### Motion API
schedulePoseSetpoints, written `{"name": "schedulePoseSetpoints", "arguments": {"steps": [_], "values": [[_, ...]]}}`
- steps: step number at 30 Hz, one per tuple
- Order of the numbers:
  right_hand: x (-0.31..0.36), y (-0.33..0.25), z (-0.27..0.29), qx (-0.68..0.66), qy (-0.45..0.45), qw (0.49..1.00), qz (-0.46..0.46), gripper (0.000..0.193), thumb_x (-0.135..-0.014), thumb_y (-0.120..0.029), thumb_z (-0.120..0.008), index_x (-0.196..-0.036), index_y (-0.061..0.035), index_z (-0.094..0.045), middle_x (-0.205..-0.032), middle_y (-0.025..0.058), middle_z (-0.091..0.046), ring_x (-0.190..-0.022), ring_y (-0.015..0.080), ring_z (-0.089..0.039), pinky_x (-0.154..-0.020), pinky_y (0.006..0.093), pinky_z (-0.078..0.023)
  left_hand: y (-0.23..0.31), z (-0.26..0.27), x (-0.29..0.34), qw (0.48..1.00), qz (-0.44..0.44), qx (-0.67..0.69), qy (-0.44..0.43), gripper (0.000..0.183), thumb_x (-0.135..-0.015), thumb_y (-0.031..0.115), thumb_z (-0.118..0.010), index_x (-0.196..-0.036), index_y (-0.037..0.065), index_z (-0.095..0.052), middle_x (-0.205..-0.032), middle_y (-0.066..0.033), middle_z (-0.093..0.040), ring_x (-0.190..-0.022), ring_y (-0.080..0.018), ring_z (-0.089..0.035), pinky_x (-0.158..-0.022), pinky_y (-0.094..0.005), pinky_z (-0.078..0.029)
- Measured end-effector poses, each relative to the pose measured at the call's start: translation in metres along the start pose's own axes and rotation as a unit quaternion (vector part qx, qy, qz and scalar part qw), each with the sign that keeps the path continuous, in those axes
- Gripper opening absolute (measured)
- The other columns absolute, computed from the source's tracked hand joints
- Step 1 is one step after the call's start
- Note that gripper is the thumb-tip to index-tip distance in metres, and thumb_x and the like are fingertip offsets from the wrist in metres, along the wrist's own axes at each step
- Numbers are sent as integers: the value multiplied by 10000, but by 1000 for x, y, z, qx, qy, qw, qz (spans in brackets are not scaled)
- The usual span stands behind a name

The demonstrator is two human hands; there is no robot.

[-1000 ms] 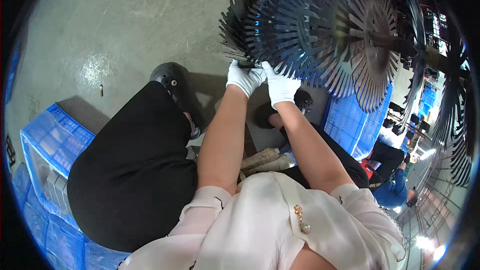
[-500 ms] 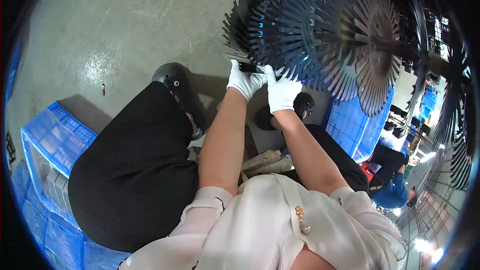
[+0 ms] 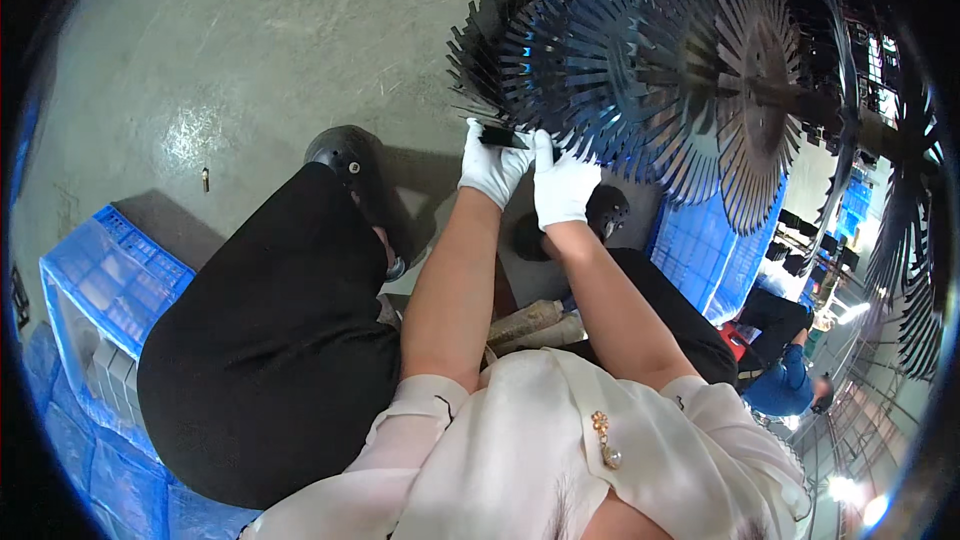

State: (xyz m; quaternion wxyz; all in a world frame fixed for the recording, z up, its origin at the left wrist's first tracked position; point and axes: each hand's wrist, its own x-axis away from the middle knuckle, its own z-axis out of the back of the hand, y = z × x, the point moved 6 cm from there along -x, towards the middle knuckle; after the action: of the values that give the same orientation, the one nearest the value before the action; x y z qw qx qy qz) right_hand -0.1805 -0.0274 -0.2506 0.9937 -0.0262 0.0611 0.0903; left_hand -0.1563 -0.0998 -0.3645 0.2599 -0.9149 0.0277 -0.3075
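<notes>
Both my hands wear white gloves and meet in front of me, just under a large rack of dark discs (image 3: 690, 70) with radial slats. In my left hand (image 3: 492, 168) is a small black flat strip (image 3: 503, 137), held between thumb and fingers. My right hand (image 3: 565, 185) is closed beside it, thumb raised against the strip's right end, with something black showing between thumb and fingers. Its fingertips are partly hidden near the lowest slats. What exactly the strip is, I cannot tell.
A blue plastic crate (image 3: 120, 270) stands at my left, and blue crates (image 3: 715, 250) stand at the right below the discs. A small object (image 3: 205, 180) lies on the grey floor. Another person in blue (image 3: 785, 385) is at the far right. Rolled pale items (image 3: 525, 323) lie between my legs.
My left hand has shifted slightly right, and a little more of the black strip shows. The disc rack appears turned very slightly. My right hand stays almost in place.
</notes>
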Motion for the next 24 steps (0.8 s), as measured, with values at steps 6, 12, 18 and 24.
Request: {"name": "schedulePoseSetpoints", "arguments": {"steps": [6,12,18,24], "values": [[-8,2,-22,47,-40,998,-30,860,-935,-656,-454,-1367,86,-505,-1436,266,-491,-1352,392,-436,-1147,489,-286,-2,20,11,992,4,55,113,619,-1031,557,-344,-1303,15,-466,-1243,-196,-570,-1067,-335,-592,-957,-525,-508],[-8,8,-27,7,-78,995,-60,900,-893,-674,-518,-1393,74,-483,-1474,249,-458,-1386,378,-393,-1166,485,-249,9,12,2,995,10,4,97,623,-1037,556,-334,-1343,31,-476,-1344,-178,-548,-1128,-350,-579,-968,-542,-510],[-11,2,-21,29,-6,999,-37,816,-810,-616,-660,-1302,28,-568,-1356,227,-551,-1272,394,-478,-1106,496,-321,14,-6,-3,999,23,17,35,547,-1050,475,-356,-1334,34,-509,-1321,-171,-573,-1132,-334,-579,-951,-531,-514],[-10,0,-27,57,-87,993,-62,866,-862,-644,-585,-1363,60,-517,-1448,252,-482,-1365,389,-407,-1151,499,-258,18,-8,-11,998,8,48,46,511,-1042,396,-330,-1341,22,-510,-1359,-196,-557,-1183,-368,-561,-985,-551,-482]]}}
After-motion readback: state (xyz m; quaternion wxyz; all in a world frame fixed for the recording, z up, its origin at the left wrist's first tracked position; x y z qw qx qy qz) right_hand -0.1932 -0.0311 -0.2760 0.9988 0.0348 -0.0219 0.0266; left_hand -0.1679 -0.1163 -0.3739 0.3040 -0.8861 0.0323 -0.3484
